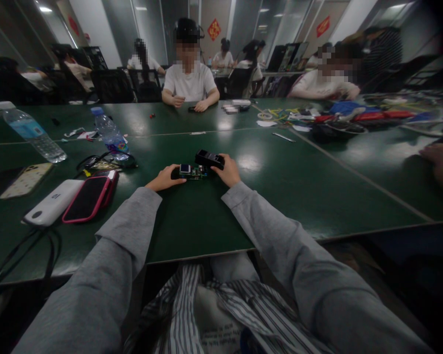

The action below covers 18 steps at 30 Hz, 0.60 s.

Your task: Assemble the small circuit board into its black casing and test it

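Through my feed I read this as a shared office used as an electronics workroom: people sit along a long green worktop [273, 172], with more behind them at a second row of desks among black chairs [110, 87]. I can see glass panels [262, 34] bearing red paper signs [214, 30], and lights [45, 9] overhead. The electronics side shows in the bare circuit board [196, 173] near me and the tangle of coloured wires [276, 116] farther off, though phones [86, 199] and bottles [110, 132] share the surface.
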Available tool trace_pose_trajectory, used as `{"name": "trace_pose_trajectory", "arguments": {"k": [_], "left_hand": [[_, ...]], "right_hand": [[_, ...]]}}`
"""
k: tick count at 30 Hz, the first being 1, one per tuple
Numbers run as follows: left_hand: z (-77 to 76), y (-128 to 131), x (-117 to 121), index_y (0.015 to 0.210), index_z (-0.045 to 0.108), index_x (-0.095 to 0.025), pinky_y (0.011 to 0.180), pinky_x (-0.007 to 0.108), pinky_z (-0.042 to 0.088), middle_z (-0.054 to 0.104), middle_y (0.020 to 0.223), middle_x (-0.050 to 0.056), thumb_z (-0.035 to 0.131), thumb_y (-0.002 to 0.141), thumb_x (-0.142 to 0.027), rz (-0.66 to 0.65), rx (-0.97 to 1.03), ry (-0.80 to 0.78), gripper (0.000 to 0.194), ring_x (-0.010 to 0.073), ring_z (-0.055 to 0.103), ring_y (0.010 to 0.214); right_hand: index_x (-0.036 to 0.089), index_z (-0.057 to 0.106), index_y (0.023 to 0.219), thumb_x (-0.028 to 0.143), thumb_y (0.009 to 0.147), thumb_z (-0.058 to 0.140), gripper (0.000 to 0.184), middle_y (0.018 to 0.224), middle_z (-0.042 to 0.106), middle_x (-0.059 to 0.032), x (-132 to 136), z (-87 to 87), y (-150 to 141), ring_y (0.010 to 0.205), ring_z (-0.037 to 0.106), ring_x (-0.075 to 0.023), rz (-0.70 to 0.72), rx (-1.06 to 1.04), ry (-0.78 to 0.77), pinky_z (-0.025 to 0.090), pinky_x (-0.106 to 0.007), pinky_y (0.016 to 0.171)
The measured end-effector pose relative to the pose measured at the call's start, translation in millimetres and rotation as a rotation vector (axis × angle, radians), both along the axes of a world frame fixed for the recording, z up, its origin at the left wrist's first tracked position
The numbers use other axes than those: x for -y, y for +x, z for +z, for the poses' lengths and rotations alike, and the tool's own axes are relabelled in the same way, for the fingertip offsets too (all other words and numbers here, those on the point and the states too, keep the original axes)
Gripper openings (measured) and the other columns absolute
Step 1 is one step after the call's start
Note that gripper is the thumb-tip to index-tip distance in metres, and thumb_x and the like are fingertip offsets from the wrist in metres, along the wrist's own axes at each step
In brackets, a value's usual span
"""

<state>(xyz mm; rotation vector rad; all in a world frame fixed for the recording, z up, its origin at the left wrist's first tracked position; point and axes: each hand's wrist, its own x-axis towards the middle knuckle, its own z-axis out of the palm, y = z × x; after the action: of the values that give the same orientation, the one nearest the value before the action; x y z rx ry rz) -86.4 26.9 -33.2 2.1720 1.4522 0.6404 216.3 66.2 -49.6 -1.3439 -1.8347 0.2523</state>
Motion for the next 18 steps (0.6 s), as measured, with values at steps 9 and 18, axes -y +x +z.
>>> {"name": "trace_pose_trajectory", "arguments": {"k": [9, 18], "left_hand": [[2.1, 1.9, 2.3, 0.136, 0.05, -0.018, 0.111, 0.051, 0.038, 0.055, 0.138, 0.016, 0.069, 0.075, -0.061, 0.014, -0.017, -0.009, 0.077, 0.033, 0.051, 0.13], [3.8, 2.6, 2.7, 0.135, 0.052, -0.017, 0.109, 0.053, 0.039, 0.056, 0.138, 0.016, 0.071, 0.074, -0.06, 0.009, -0.001, -0.018, 0.076, 0.034, 0.051, 0.129]], "right_hand": [[0.018, 0.054, 0.127, 0.026, 0.077, 0.077, 0.056, 0.122, 0.064, -0.0146, 1.2, -0.3, -1.2, 0.115, 0.058, -0.0327, -0.004, 0.058, -0.018, 0.048, -0.051, 0.098], [0.017, 0.053, 0.127, 0.027, 0.078, 0.076, 0.056, 0.121, 0.063, -0.0159, 3.9, 2.3, -1.8, 0.115, 0.058, -0.0328, -0.001, 0.073, -0.034, 0.047, -0.05, 0.098]]}}
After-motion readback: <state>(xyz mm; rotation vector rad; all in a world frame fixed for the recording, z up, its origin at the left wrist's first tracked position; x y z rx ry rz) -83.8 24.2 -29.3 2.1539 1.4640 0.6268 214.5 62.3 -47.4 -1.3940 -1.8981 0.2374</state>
